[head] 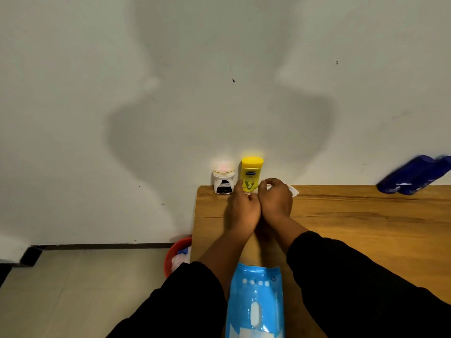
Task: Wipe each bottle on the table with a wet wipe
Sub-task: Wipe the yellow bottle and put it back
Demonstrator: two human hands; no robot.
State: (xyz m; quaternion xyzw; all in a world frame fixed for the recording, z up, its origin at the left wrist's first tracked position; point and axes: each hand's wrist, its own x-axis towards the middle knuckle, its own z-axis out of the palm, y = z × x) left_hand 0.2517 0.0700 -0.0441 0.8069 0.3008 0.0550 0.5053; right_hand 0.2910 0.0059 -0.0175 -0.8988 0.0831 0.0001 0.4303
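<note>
A yellow bottle (251,173) stands upright at the table's far left edge against the wall. A small white jar with a dark label (223,181) is just left of it. My left hand (244,211) reaches the yellow bottle's base, fingers on its lower left side. My right hand (275,198) is curled over a white wet wipe (294,190) right beside the bottle's base. Two dark blue bottles (415,175), blurred, lean at the far right. A blue wet wipe pack (256,301) lies near me between my forearms.
The wooden table (353,215) runs against a white wall; its left edge is close to the jar. A red bin (177,254) with crumpled white wipes sits on the tiled floor beside the table's left edge.
</note>
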